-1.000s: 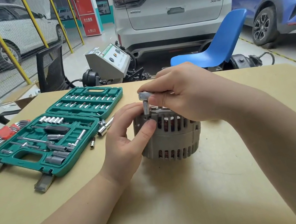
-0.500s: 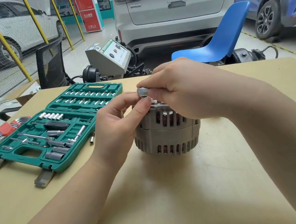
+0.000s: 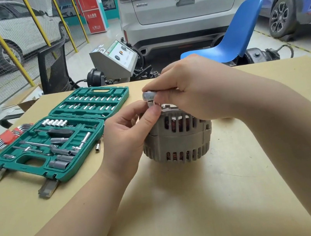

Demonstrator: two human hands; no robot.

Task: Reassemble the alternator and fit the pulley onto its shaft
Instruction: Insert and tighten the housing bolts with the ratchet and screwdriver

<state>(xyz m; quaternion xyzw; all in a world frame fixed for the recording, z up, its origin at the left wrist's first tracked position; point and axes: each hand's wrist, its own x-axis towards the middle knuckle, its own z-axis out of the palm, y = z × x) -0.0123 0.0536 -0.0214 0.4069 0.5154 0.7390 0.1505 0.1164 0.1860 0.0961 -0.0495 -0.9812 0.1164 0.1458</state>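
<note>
Gripping ratchet (image 3: 148, 95) by head, right hand (image 3: 193, 89) fingers curled closed. Pinching socket (image 3: 151, 104) under ratchet head, left hand (image 3: 129, 136) thumb and forefinger closed. Standing on table (image 3: 184, 205) beneath hands: alternator (image 3: 178, 136).

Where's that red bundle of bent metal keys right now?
In the head view, the red-holdered hex key set lies at the far left of the table, just beyond the left end of the open green socket case, well away from both hands.
</note>
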